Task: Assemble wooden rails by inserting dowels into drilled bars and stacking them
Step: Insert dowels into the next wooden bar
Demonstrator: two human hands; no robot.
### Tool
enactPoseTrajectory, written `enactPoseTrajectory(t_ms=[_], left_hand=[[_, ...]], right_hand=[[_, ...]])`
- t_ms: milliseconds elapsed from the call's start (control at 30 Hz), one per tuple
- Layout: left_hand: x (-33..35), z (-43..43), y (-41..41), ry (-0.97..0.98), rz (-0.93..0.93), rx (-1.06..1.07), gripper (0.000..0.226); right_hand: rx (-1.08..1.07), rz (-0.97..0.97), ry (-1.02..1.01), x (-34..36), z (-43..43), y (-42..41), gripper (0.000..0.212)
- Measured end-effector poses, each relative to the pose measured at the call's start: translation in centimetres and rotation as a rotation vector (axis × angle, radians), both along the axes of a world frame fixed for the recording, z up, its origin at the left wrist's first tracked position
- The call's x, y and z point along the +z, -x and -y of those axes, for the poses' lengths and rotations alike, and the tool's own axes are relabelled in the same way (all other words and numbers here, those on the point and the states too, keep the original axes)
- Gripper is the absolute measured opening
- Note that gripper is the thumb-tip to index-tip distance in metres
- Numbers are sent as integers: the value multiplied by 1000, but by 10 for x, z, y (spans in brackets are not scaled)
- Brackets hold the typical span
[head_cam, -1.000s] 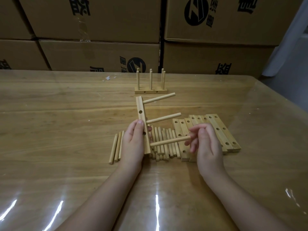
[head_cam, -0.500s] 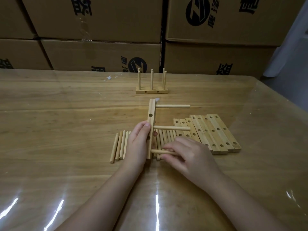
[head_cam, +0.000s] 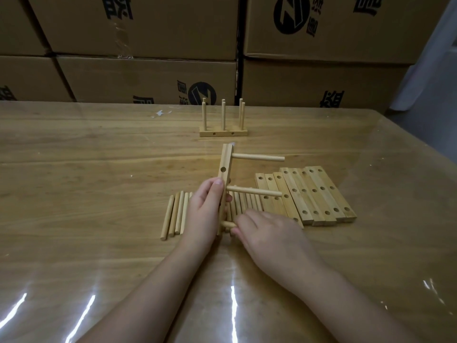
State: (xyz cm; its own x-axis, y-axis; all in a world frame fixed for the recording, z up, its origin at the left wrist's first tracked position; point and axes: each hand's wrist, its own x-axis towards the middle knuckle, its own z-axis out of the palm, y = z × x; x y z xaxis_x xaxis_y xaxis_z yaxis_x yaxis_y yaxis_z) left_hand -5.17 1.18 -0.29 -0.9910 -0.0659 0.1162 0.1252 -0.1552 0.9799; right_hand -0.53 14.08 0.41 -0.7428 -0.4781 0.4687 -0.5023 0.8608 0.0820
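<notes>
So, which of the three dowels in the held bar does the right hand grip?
The nearest round wooden dowel, at the pale drilled wooden bar's near end, mostly under the right hand. The other two stick out free.

One wide-angle head camera looked forward and down from the near edge of the table [head_cam: 74, 169]. It was close above the left hand [head_cam: 204, 211] and right hand [head_cam: 272, 236] and faced the far cardboard boxes [head_cam: 148, 78].

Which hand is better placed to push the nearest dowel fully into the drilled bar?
The right hand: it holds the nearest dowel where it enters the near end of the drilled bar. The left hand grips that bar on edge, so it is busy.
</notes>
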Motion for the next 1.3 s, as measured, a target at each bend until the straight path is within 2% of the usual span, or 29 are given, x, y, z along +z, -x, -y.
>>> enactPoseTrajectory(t_ms=[133,300,467,567,933,1033,1133,1233,1300], left_hand=[[-1,-1,-1,61,-45,3,28],[-2,-2,-3,79,-62,8,28],[-3,-2,-3,104,-87,1,27],[-3,-3,-4,121,-105,-4,28],[-7,-4,-3,134,-155,-17,22],[-7,-4,-2,128,-151,4,20],[-5,-2,-2,111,-149,2,19],[-4,3,0,55,-80,-11,25],[-2,6,3,-43,-5,-18,27]], right_hand=[[-42,7,20,1,2,-1,39],[-30,-1,73,4,4,-2,24],[-51,139,101,5,4,-4,24],[-64,273,148,3,4,-2,35],[-89,478,329,5,4,0,38],[-82,353,258,4,2,-2,44],[-63,96,179,6,-3,-1,34],[-49,-136,292,4,-12,7,33],[-73,-187,495,2,-16,10,36]])
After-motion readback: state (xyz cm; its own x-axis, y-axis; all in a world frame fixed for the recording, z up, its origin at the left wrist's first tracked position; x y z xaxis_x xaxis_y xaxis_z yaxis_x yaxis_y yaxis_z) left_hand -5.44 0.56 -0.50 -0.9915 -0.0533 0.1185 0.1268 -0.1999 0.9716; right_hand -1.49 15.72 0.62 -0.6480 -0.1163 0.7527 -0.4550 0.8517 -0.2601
